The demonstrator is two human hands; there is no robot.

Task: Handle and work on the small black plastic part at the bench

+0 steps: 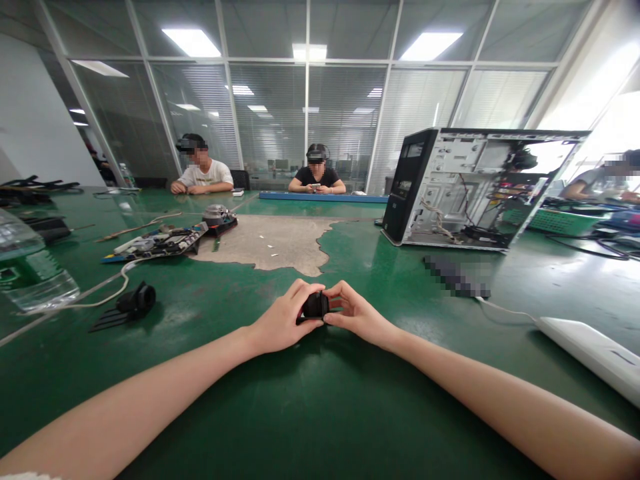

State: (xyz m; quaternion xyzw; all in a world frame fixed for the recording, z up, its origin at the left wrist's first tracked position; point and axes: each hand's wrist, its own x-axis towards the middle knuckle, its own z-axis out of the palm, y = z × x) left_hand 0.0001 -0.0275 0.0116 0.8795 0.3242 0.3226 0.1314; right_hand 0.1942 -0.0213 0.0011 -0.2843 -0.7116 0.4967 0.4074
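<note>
Just above the green table, both my hands grip a small black cylindrical part (315,305), whose exact kind I cannot make out. My left hand (285,317) wraps round its left side, thumb below and fingers over the top. On the other side, the fingertips and thumb of my right hand (357,312) pinch its right end. My fingers cover part of it. To the left, a similar black part with a round collar and flat prongs (136,300) lies on the table.
An open computer case (450,190) stands at the right. Nearer are a white power bank (590,350) with a cable and a blurred dark device (455,277). At left are a water bottle (35,273) and a circuit board (160,241). Several people sit around the table.
</note>
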